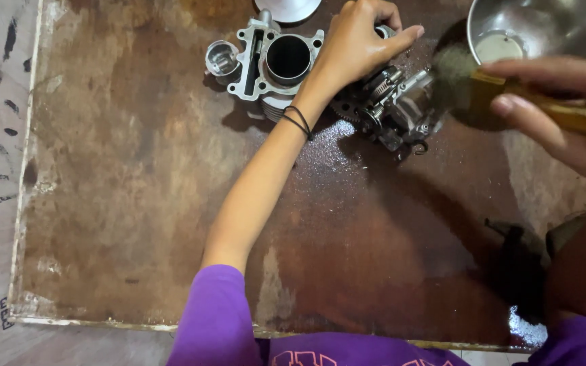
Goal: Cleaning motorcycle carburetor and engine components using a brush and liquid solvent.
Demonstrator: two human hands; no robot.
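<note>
My left hand (359, 42) is up at the top centre of the frame, fingers spread and pressing down on the engine part (395, 105), a grimy metal piece with a toothed gear and springs showing, lying on the stained brown board (137, 203). My right hand (564, 112) comes in from the right edge, closed around the wooden handle of a brush (483, 85), its bristles blurred and touching the right side of the engine part. Just left of my left wrist sits a metal cylinder block (276, 64) with a round bore, and beside it, further left, a small piston (222, 59). In the upper right corner stands a steel bowl (578, 20). Two black bands (298, 120) circle my left wrist, and my purple sleeve (215, 318) fills the bottom of the frame.
</note>
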